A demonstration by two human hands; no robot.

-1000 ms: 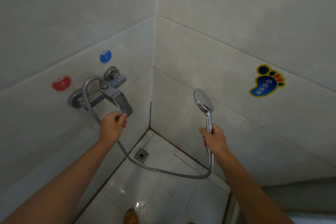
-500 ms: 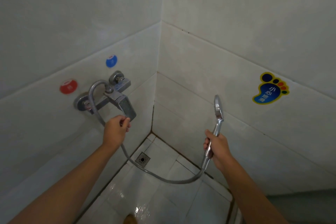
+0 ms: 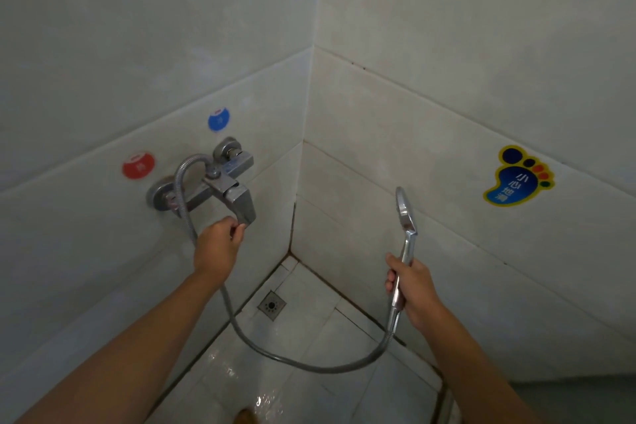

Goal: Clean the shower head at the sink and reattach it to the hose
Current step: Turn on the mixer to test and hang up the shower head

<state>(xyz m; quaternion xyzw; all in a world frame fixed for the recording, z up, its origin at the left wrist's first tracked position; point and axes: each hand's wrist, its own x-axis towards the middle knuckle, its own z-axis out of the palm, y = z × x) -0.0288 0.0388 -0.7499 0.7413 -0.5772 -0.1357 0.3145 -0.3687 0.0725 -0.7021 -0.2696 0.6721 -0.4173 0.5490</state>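
Note:
A chrome shower head (image 3: 405, 212) stands upright at the right, its round face seen edge-on and turned left. My right hand (image 3: 411, 286) is shut around its handle. A metal hose (image 3: 309, 365) runs from the handle's lower end, sags over the floor and loops up to the chrome mixer tap (image 3: 220, 182) on the left wall. My left hand (image 3: 218, 244) grips the lower tip of the tap's lever.
Red (image 3: 138, 165) and blue (image 3: 219, 119) round stickers mark hot and cold above the tap. A foot-shaped sticker (image 3: 518, 177) is on the right wall. A floor drain (image 3: 272, 305) sits in the corner of the wet white tiled floor.
The shower head has turned from facing me to edge-on and tilted slightly right. My left hand has stayed on the tap lever.

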